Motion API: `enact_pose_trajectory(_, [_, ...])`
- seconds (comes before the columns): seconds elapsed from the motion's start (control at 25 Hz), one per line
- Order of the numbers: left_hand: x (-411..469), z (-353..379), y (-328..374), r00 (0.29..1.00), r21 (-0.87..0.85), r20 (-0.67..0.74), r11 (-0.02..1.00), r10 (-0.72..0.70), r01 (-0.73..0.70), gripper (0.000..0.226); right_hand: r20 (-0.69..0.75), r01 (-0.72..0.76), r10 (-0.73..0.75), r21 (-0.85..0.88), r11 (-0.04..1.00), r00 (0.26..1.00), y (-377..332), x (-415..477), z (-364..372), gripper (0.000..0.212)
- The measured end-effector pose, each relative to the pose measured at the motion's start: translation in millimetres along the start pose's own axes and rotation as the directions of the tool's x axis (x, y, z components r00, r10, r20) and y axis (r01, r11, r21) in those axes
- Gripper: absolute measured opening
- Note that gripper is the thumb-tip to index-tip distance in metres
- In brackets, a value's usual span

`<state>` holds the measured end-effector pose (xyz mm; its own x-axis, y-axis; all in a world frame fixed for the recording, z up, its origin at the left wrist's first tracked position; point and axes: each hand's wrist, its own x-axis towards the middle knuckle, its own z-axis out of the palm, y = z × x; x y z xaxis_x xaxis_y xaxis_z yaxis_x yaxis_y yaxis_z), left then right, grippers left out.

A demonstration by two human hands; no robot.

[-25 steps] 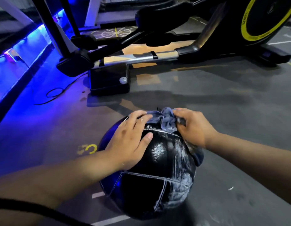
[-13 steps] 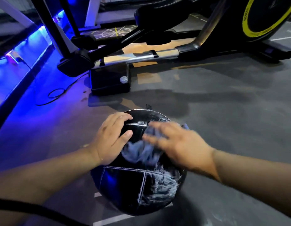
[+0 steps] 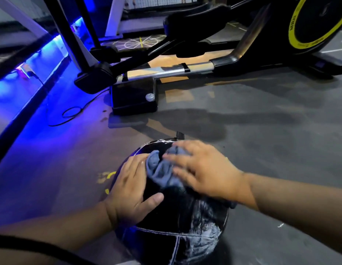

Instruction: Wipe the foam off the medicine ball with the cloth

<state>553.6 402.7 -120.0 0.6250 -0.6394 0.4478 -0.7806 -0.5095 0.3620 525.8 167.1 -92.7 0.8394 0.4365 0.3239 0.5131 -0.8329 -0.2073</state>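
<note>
Swept cloth (image 3: 160, 173) up medicine ball (image 3: 166, 243) under flat-fingered right hand (image 3: 204, 175), with left hand (image 3: 130, 190) spread flat beside. Sat apart from trainer foot (image 3: 134, 96) and cable (image 3: 70, 113) on blue-lit grey floor (image 3: 262, 140).

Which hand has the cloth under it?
The right hand, pressing the blue cloth onto the medicine ball; the left hand rests directly on it.

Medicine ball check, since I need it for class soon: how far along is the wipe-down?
Done: the top panel of the medicine ball looks glossy, foam-free. In hand: the right hand presses the blue cloth across the top while the left hand steadies it. Left: white foam streaks the lower right panel.
</note>
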Motion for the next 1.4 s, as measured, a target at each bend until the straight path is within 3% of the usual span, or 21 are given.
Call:
enact_pose_trajectory(0.12, [4.1, 3.0, 6.6, 0.999, 0.016, 0.036, 0.999, -0.037, 0.036, 0.083, 0.014, -0.334, 0.337, 0.159, 0.929, 0.942, 34.6, 21.8, -0.2, 0.026])
enact_pose_trajectory(0.2, [3.5, 4.4, 11.2, 1.0, 0.013, 0.02, 1.0, -0.022, 0.022, 0.082, -0.066, -0.238, 0.252, 0.173, 0.956, 0.965, 15.2, 19.1, 2.7, 0.023])
enact_pose_trajectory(0.32, [-4.9, 4.6, 12.3, 1.0, 0.014, -0.005, 1.0, -0.003, 0.003, 0.08, -0.029, 0.004, 0.004, 0.256, 0.967, 1.0, -5.5, 10.6, 0.9, 0.028])
enact_pose_trajectory(0.52, [2.9, 8.9, 12.9, 0.999, -0.03, 0.021, 0.999, -0.042, 0.043, 0.079, 0.005, -0.328, 0.33, 0.121, 0.937, 0.944, 41.2, 32.1, -0.8, 0.018])
enact_pose_trajectory(0.56, [3.8, 8.9, 10.9, 0.999, -0.033, 0.021, 0.998, -0.049, 0.05, 0.077, -0.019, -0.296, 0.302, 0.145, 0.944, 0.953, 30.1, 27.7, -1.3, 0.02])
enact_pose_trajectory(0.64, [0.5, 6.4, 3.6, 0.998, -0.029, 0.005, 0.998, -0.058, 0.058, 0.075, -0.042, -0.065, 0.077, 0.236, 0.97, 0.996, -9.5, 5.8, -3.5, 0.029])
enact_pose_trajectory(0.72, [-3.1, 3.1, -1.7, 0.998, -0.04, -0.001, 0.997, -0.066, 0.065, 0.077, -0.001, 0.162, -0.167, 0.262, 0.951, 0.986, -25.8, -12.1, -5.4, 0.036])
enact_pose_trajectory(0.76, [-1.8, 1.9, -1.6, 0.998, -0.049, 0.008, 0.996, -0.07, 0.07, 0.08, 0.009, 0.194, -0.202, 0.237, 0.952, 0.979, -16.4, -11.8, -4.4, 0.036])
enact_pose_trajectory(0.8, [1.8, 1.6, 0.6, 0.996, -0.055, 0.024, 0.995, -0.085, 0.086, 0.084, 0.003, 0.134, -0.139, 0.239, 0.962, 0.99, -1.0, -7.3, -3.9, 0.036])
enact_pose_trajectory(0.84, [7.5, 1.9, 3.3, 0.992, -0.065, 0.047, 0.991, -0.115, 0.118, 0.089, -0.002, -0.016, 0.017, 0.247, 0.969, 1.0, 17.2, 0.2, -4.8, 0.035])
enact_pose_trajectory(0.92, [20.3, 2.8, 8.4, 0.978, -0.104, 0.104, 0.975, -0.183, 0.194, 0.097, 0.023, -0.304, 0.307, 0.214, 0.928, 0.952, 38.7, 12.0, -10.0, 0.029])
enact_pose_trajectory(0.96, [24.3, 3.3, 8.9, 0.975, -0.112, 0.114, 0.973, -0.189, 0.201, 0.099, -0.004, -0.334, 0.341, 0.184, 0.924, 0.94, 36.8, 10.7, -9.0, 0.027])
enact_pose_trajectory(1.08, [25.2, 1.2, -1.3, 0.989, -0.084, 0.074, 0.987, -0.131, 0.137, 0.097, -0.027, -0.09, 0.094, 0.138, 0.986, 0.995, -12.3, -13.2, -2.6, 0.033])
enact_pose_trajectory(1.2, [21.6, -1.1, -11.2, 0.995, -0.049, 0.042, 0.994, -0.095, 0.097, 0.07, 0.058, 0.058, -0.064, 0.089, 0.994, 0.996, -25.8, -18.1, -1.5, 0.048])
enact_pose_trajectory(1.28, [21.0, -0.3, -9.9, 0.996, -0.046, 0.003, 0.995, -0.09, 0.09, 0.052, 0.033, 0.032, -0.04, 0.212, 0.977, 0.999, -16.6, -12.6, -6.7, 0.054])
enact_pose_trajectory(1.4, [21.4, 6.4, -5.2, 0.99, -0.028, -0.121, 0.998, -0.067, 0.064, 0.041, -0.056, -0.216, 0.256, 0.384, 0.898, 0.965, -6.8, -19.3, -11.0, 0.069])
